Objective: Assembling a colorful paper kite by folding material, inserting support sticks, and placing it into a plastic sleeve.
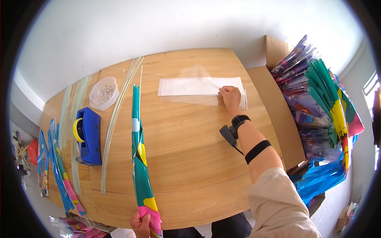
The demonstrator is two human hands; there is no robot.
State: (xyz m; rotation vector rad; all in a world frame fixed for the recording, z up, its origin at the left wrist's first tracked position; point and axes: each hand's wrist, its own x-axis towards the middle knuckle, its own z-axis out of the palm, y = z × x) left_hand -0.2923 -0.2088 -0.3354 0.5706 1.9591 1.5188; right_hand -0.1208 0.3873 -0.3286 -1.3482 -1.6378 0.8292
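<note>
My left hand (pixel 140 224) is closed round the pink lower end of a long, narrow folded printed plastic sheet (pixel 142 174), green with yellow and pink patches. The sheet lies lengthwise over the table, and a thin pale rod sticks out past its far tip. Farther off to the right, my right hand (pixel 231 96) pinches the clear plastic sleeve (pixel 212 85) at the right part of a flat stack of long sleeves. A filmy edge rises behind that stack. On my right wrist sits a black strap with a small device (pixel 229 135).
Left on the wooden table (pixel 198 158) are bundles of thin pale rods (pixel 115 131), a blue tape dispenser (pixel 93 137) and a white tub (pixel 104 93) of small pieces. More folded sheets (pixel 63 170) lie at the left edge. Right stands a cardboard box (pixel 274 111) with packed sheets (pixel 303 107).
</note>
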